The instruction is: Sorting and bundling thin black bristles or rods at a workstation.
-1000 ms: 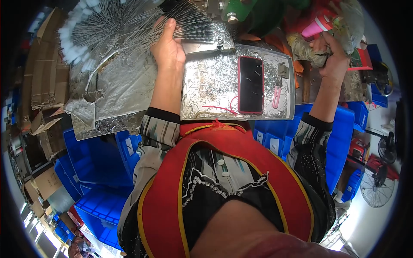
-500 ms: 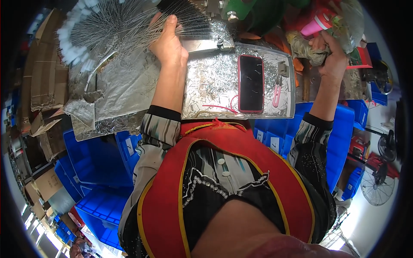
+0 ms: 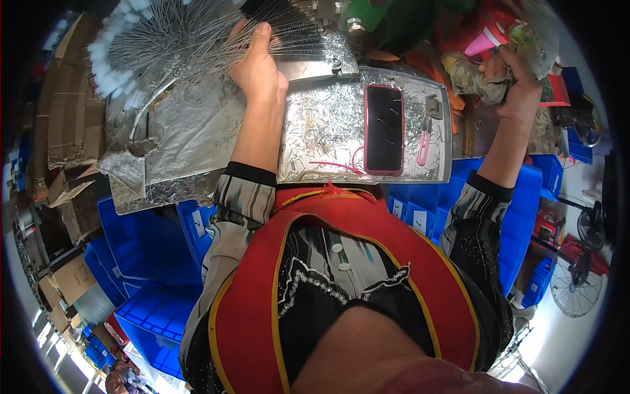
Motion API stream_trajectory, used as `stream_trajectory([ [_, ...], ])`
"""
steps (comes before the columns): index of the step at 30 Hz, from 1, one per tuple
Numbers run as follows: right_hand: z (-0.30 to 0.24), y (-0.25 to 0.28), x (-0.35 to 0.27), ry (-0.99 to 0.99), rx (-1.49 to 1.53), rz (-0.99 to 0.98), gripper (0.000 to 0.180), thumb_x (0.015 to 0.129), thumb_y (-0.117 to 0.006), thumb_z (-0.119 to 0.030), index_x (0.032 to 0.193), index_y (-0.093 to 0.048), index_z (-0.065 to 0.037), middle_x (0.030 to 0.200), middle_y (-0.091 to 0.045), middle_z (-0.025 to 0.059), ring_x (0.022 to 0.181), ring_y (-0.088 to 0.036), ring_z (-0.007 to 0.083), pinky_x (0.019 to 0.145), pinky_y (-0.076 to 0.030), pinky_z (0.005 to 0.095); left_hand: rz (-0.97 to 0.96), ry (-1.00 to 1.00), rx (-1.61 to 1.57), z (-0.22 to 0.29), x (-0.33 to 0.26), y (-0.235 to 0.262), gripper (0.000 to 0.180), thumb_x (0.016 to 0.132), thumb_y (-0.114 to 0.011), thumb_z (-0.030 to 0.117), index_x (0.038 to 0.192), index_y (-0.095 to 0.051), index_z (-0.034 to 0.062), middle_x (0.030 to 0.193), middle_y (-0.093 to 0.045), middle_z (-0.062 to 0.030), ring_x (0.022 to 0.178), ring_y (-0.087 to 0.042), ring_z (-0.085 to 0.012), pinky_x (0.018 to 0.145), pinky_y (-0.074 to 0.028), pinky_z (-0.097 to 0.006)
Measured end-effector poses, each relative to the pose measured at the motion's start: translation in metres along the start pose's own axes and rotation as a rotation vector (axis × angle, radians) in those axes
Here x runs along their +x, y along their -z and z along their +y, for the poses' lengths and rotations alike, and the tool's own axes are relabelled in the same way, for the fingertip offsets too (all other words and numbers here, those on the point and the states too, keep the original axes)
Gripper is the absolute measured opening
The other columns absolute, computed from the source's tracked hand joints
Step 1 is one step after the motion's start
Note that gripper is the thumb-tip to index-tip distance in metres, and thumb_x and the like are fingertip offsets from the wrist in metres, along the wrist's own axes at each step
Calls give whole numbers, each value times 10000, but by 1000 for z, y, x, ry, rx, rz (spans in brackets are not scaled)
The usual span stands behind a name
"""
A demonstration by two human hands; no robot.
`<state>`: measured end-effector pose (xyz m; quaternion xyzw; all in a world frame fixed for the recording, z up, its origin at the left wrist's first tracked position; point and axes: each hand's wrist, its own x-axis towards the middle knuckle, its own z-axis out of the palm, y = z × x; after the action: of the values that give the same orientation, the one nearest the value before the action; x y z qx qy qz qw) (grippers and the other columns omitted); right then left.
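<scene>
My left hand [image 3: 260, 72] is wrapped round part of a fan of thin metal wires [image 3: 177, 49], thumb up and fingers partly hidden behind them. Many of the wires end in white tips [image 3: 98, 62] at the left; dark ends spread to the right of the hand. At the upper right, my right hand [image 3: 518, 82] is closed with bent fingers beside a crumpled, dull wrapping [image 3: 469, 75]. Just above those fingers is a pink cup-shaped container [image 3: 484, 43] with a white band. What the right fingers grip, if anything, is hidden.
A shallow tray [image 3: 444, 131] strewn with short metal bits holds a phone [image 3: 384, 128] and a pink-handled snipping tool [image 3: 424, 146]. Behind it stands a green machine part [image 3: 367, 13] with bolts. Blue bins [image 3: 151, 236] sit below the bench; cardboard [image 3: 69, 98] is at the left.
My right hand has shifted a little to the right and its fingers have moved beside the wrapping. The left hand and the wires stay nearly as they were.
</scene>
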<state>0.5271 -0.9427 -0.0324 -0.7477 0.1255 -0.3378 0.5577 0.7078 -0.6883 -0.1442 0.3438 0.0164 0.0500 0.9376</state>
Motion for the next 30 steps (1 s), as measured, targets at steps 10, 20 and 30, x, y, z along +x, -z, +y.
stream_trajectory([
  [10, 2, 0, 0, 10, -8, 0, 174, 807, -452, -60, 821, -561, 76, 620, -403, 76, 608, -466, 217, 656, -433, 366, -64, 103, -48, 0, 3, 11, 373, 696, -627, -107, 1043, -506, -44, 969, -571, -152, 842, -582, -216, 752, -518, -312],
  [20, 3, 1, 0, -11, 48, -6, 177, 812, -444, -57, 826, -559, 75, 620, -396, 74, 597, -458, 211, 659, -429, 361, -30, 121, -18, 1, 3, 9, 337, 694, -640, -95, 1004, -519, -45, 915, -587, -150, 773, -598, -209, 688, -532, -288],
  [30, 9, 3, 0, 53, -72, -17, 170, 812, -449, -64, 825, -557, 66, 608, -388, 67, 598, -458, 210, 665, -424, 362, 89, 207, -125, 3, 9, 9, 260, 727, -629, -56, 962, -522, -28, 903, -583, -121, 773, -592, -208, 668, -544, -298],
])
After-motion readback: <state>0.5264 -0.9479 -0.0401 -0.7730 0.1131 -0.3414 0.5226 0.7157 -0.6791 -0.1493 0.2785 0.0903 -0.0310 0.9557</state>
